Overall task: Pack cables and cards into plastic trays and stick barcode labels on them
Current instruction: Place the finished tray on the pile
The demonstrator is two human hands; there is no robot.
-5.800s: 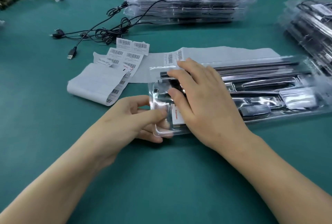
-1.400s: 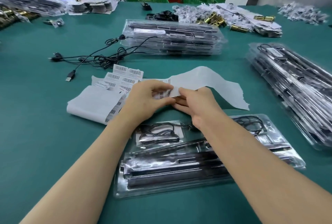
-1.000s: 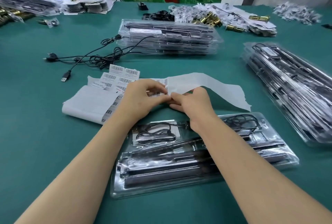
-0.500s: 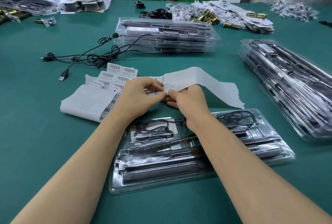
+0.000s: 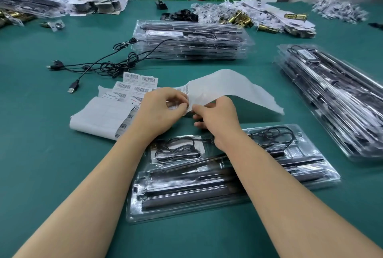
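Green matting covers the table, where a filled plastic tray lies under both forearms, a coiled black cable in its near-left pocket. Just beyond it the left hand pinches the printed end of a label strip between thumb and fingertips, while the right hand grips the same strip right beside it, its blank tail arching up and off to the right. Whether a barcode label is already lifted off the backing seems likely but is hidden by the fingers.
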